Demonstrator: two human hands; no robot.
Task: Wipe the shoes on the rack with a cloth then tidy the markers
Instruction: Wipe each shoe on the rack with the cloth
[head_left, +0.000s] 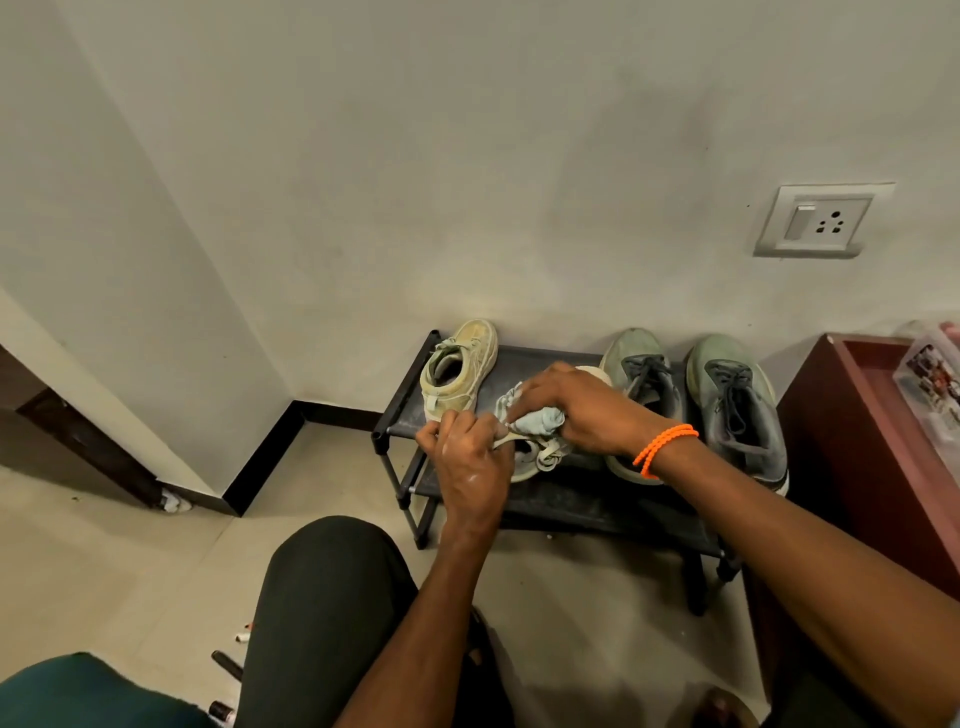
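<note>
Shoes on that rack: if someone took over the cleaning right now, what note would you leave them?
Left hand grips the heel of the pale shoe being cleaned, on the rack's top shelf.
Right hand holds the cloth bunched against that shoe.
A second pale shoe stands to the left, two grey-green shoes to the right; which are already wiped cannot be told.
Left to do: finish wiping, then gather the markers lying on the floor.
</note>
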